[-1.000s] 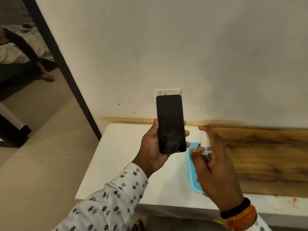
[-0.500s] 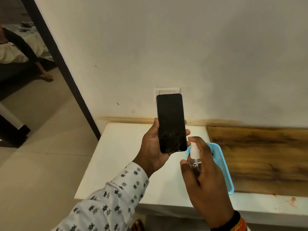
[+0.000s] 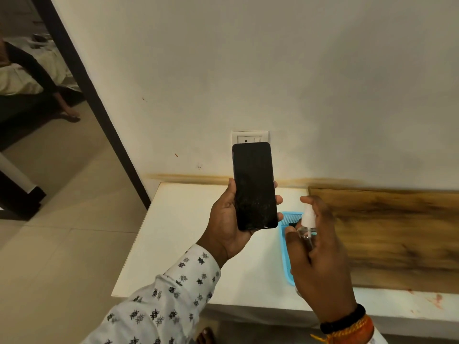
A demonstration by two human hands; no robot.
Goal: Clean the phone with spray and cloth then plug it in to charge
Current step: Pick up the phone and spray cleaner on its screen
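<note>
My left hand (image 3: 227, 219) holds a black phone (image 3: 253, 184) upright, its dark screen facing me, with smudges or fine cracks on the lower half. My right hand (image 3: 320, 254) grips a small clear spray bottle (image 3: 308, 227) with a white nozzle, the forefinger resting on top of the pump. The nozzle points left toward the phone's lower edge, a short gap away. A white wall socket (image 3: 249, 137) shows just above the phone's top. No cloth or charging cable is visible.
A blue mesh tray (image 3: 285, 247) lies on the white table (image 3: 183, 234), mostly behind my right hand. A wooden board (image 3: 397, 234) lies along the wall at right. At left, a dark door frame (image 3: 84, 78) opens to a room where a person sits.
My right hand with the spray bottle dipped lower and leftward, then rose back up and to the right, covering most of the blue tray again. The phone stayed nearly still.
</note>
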